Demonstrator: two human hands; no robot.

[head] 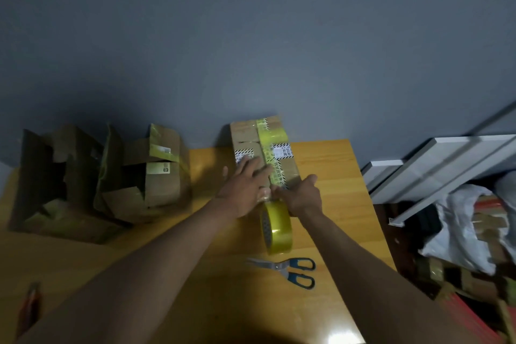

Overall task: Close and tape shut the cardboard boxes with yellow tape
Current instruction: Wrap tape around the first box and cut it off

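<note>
Already banded lengthwise in yellow tape (269,148), box (245,137) lies under flat-fingered left hand (245,184); right hand (303,195) unclear.

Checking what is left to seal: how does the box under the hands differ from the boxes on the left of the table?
The box under the hands has its flaps folded flat; the boxes on the left stand with flaps up and open. A yellow tape strip runs down the first box's seam; the left ones show only scraps of yellow tape. Both hands rest on the first; nothing touches the others. All are brown cardboard on the same table.

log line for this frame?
stage: taping box seam | left hand: flat on box | right hand: presses tape | tape roll: hangs | scissors: idle
</note>
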